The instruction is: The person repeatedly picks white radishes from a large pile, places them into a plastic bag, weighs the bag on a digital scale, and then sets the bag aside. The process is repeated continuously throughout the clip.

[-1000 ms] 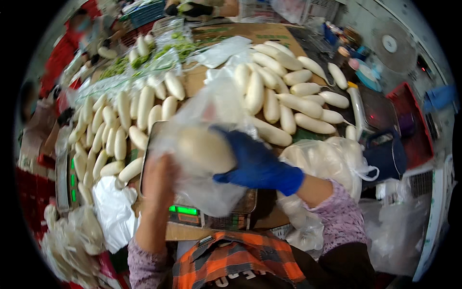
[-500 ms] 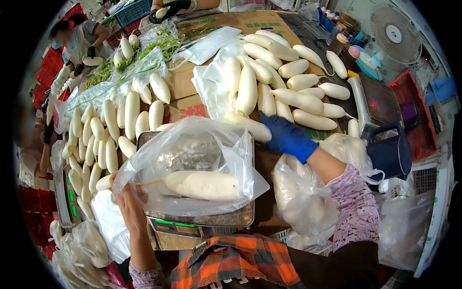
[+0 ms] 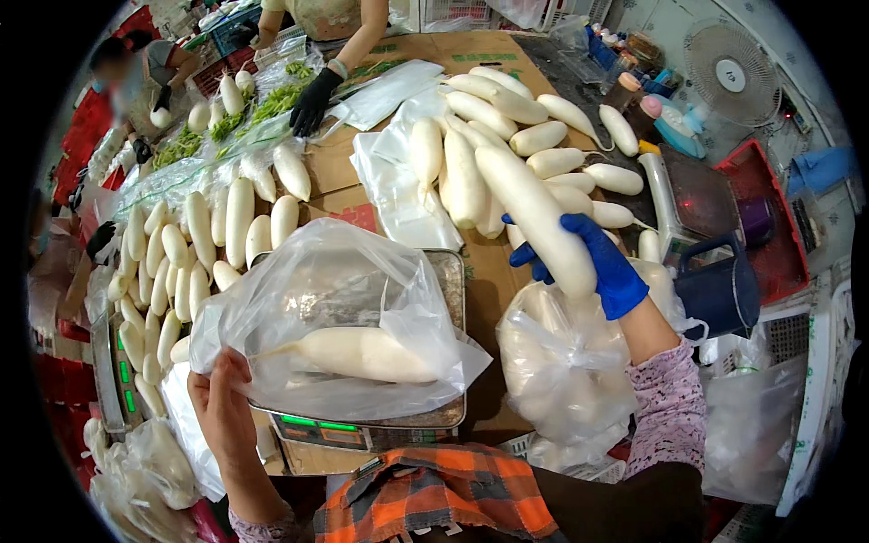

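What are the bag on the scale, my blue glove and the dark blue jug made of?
The bag looks like thin, glossy plastic film: see-through, creased. The glove seems rubbery, perhaps nitrile: smooth, close-fitting. The jug is probably hard satin plastic, evenly coloured, though possibly metal.

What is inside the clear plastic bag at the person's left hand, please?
One white radish shows inside the clear plastic bag, lying crosswise over the scale. Folded film veils its right end; its underside, and whatever lies directly beneath, cannot be seen.
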A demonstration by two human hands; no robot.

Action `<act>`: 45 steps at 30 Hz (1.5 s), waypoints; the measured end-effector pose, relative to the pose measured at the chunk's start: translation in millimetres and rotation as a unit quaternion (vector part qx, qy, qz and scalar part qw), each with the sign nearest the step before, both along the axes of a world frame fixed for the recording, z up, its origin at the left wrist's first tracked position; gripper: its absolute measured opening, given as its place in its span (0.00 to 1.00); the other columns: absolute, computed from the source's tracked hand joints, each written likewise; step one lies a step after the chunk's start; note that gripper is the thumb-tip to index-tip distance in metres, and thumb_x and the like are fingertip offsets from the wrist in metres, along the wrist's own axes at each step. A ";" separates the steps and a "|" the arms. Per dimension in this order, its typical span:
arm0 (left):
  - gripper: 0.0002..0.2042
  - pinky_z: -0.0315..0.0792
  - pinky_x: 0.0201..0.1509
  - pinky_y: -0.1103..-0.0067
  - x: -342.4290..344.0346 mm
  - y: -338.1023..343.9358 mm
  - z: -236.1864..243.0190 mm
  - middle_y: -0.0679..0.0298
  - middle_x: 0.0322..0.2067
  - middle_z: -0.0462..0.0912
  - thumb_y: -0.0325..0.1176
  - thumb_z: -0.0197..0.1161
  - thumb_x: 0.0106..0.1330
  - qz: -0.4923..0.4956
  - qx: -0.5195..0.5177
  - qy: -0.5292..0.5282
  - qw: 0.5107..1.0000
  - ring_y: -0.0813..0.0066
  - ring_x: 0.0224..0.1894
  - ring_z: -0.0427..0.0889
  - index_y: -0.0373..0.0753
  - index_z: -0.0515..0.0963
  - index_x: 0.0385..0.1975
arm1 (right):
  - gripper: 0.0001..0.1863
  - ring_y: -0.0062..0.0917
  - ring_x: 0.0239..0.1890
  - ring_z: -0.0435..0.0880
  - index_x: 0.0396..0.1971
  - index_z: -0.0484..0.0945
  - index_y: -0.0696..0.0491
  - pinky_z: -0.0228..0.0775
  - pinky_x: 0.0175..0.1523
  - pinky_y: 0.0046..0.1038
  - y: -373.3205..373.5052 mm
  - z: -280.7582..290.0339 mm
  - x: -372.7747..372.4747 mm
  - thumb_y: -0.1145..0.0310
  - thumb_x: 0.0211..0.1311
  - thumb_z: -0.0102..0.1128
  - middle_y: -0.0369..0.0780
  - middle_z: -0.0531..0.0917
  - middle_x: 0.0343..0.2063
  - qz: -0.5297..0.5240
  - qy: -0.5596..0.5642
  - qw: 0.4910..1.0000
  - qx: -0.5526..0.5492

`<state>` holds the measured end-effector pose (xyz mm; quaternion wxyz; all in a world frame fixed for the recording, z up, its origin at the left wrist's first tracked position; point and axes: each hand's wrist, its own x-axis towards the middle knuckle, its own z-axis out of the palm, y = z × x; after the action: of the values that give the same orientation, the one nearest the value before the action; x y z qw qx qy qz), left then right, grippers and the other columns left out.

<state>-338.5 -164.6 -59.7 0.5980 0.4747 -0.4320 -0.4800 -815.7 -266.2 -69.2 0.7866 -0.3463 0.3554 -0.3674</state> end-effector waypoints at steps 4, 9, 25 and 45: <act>0.15 0.63 0.31 0.83 -30.6 -12.0 16.5 0.59 0.36 0.79 0.27 0.50 0.68 -0.004 0.007 0.037 0.999 0.80 0.24 0.67 0.28 0.70 0.52 | 0.42 0.21 0.28 0.81 0.62 0.59 0.65 0.74 0.32 0.16 17.5 28.2 13.6 0.40 0.64 0.39 0.51 0.81 0.37 0.017 -0.074 0.994 -0.077; 0.07 0.64 0.29 0.82 -44.1 -7.5 26.2 0.63 0.24 0.77 0.28 0.53 0.67 0.039 0.056 -0.031 0.997 0.82 0.24 0.68 0.30 0.71 0.39 | 0.43 0.24 0.38 0.81 0.62 0.60 0.61 0.75 0.45 0.23 31.5 59.8 102.0 0.46 0.56 0.61 0.46 0.81 0.41 0.052 -0.120 0.979 -0.159; 0.37 0.55 0.24 0.88 -53.3 -34.4 68.3 0.73 0.23 0.67 0.18 0.46 0.60 -0.063 0.035 -0.064 0.995 0.87 0.20 0.59 0.44 0.44 0.71 | 0.28 0.40 0.46 0.79 0.50 0.75 0.54 0.70 0.54 0.35 -49.2 -15.8 168.6 0.56 0.50 0.68 0.47 0.81 0.43 0.014 0.398 0.832 -0.387; 0.37 0.57 0.27 0.86 -49.0 -35.8 72.7 0.70 0.22 0.66 0.20 0.51 0.62 -0.117 0.044 -0.025 0.992 0.83 0.22 0.63 0.43 0.44 0.71 | 0.45 0.37 0.59 0.72 0.67 0.53 0.58 0.68 0.60 0.35 5.1 62.1 156.1 0.61 0.51 0.65 0.52 0.67 0.60 0.090 0.004 0.960 -0.265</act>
<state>-387.5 -200.4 13.0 0.5051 0.4589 -0.4780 -0.5530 -659.6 -261.1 -7.1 0.6947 -0.5750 0.2159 -0.3743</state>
